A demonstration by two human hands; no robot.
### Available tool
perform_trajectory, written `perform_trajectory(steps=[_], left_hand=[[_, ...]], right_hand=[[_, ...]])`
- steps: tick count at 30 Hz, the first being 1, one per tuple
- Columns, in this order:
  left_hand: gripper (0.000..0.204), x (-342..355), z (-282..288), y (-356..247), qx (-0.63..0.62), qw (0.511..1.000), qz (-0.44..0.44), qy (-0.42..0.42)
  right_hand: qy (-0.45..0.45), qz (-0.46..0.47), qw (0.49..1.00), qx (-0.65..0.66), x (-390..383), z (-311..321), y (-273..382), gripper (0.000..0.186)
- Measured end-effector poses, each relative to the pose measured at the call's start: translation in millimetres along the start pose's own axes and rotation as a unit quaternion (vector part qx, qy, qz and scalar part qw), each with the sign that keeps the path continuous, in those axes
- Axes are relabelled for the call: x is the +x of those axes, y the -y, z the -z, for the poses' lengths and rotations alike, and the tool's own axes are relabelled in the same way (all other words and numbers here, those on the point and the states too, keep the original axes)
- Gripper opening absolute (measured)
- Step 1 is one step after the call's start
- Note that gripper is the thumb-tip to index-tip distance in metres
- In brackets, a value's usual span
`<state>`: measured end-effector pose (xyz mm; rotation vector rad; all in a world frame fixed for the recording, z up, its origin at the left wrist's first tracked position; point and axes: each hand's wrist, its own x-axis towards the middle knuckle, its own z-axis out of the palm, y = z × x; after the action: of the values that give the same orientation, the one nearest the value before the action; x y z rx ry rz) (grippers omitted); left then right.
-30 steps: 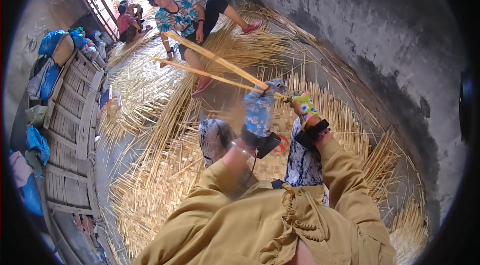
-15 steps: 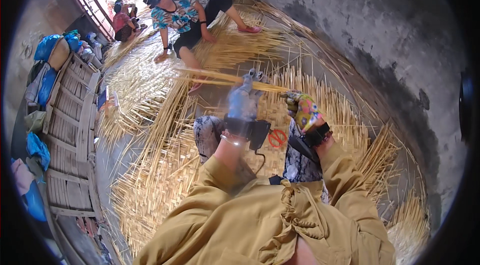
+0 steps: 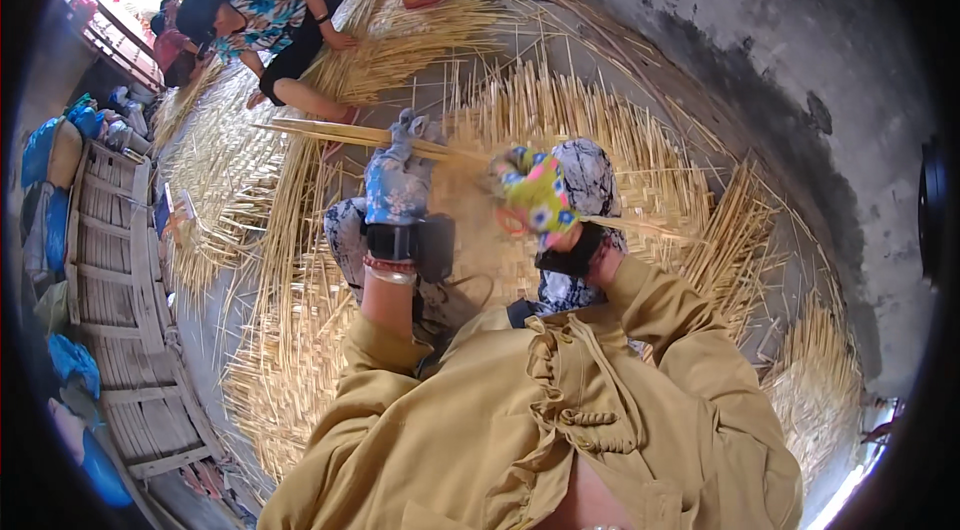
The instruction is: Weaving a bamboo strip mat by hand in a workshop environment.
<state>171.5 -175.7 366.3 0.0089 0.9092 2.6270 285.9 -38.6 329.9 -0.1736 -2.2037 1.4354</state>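
Observation:
My left hand (image 3: 398,170), in a blue patterned glove, is closed around a few pale yellow reed strips (image 3: 320,130). They stick out to the left beyond its fingers, and their other ends run toward my right hand. My right hand (image 3: 540,195), in a bright flowered glove, is closed and partly smeared by motion. A thin strip (image 3: 640,226) shows to the right of its wrist. Both hands are above a woven reed mat (image 3: 300,370), between and in front of my knees. Loose strip ends fan out along the mat's far edge (image 3: 560,100).
A co-worker (image 3: 265,20) squats at the far left over more reed strips, with other people behind. A wooden slatted frame (image 3: 115,280) lies along the left side, beside blue bags (image 3: 72,360). A grey wall (image 3: 760,60) curves along the right, with loose reeds near its foot.
The view has shifted, so the co-worker appears farther left and higher. My right hand has moved down toward my right knee, and a strip now shows to the right of its wrist.

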Motion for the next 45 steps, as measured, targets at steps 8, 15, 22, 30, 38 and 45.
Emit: perform_trajectory(steps=[8, 15, 22, 30, 38, 45], left_hand=[[0.012, -27, -47, 9, 0.281, 0.939, -0.196, 0.038], [0.026, -13, 7, 2, 0.032, 0.999, 0.002, -0.003], [0.024, -29, 6, 10, -0.096, 0.982, -0.006, 0.165], [0.022, -30, 4, 22, 0.074, 0.996, -0.017, 0.047], [0.018, -39, -23, 31, 0.168, 0.973, -0.128, 0.097], [0.023, -14, -9, 24, 0.165, 0.985, -0.044, 0.003]], right_hand=[[0.022, 0.225, 0.974, 0.02, 8, -15, -33, 0.015], [0.069, -0.013, 0.996, -0.047, -22, 0, -7, 0.018], [0.021, -0.232, 0.92, 0.314, -12, -5, -23, 0.015], [0.035, -0.137, 0.981, 0.13, -25, -26, -106, 0.016], [0.136, -0.133, 0.978, -0.085, -33, -13, -113, 0.014], [0.1, 0.115, 0.981, -0.123, -21, 31, -15, 0.021]])
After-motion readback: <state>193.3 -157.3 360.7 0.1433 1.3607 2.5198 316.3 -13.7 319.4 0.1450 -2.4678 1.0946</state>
